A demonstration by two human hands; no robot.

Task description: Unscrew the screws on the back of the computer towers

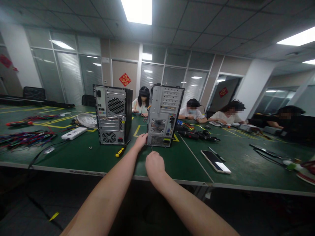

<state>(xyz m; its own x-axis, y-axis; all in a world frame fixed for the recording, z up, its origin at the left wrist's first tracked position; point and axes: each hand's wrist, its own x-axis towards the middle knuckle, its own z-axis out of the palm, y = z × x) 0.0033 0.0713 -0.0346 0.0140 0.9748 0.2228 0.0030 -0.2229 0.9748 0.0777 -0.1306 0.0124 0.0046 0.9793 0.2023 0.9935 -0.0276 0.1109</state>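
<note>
Two computer tower cases stand upright on the green table with their rear panels toward me. At the right-hand computer case (161, 114), my left hand (141, 141) presses its fingers against the lower left edge. My right hand (155, 162) is closed in a fist just below that corner. A thin shaft, apparently a screwdriver (151, 148), runs from the fist up to the case's bottom edge; its handle is hidden in my fingers. The other computer case (112, 114) is left of my hands, untouched. A yellow and black screwdriver (120, 152) lies in front of it.
On the left are bundled wires (27, 139), a white power strip (74, 133) and a white round basket (87, 120). A phone (216, 161) and a pen (216, 154) lie to the right. Several people sit across the table (177, 167), among tools and cables.
</note>
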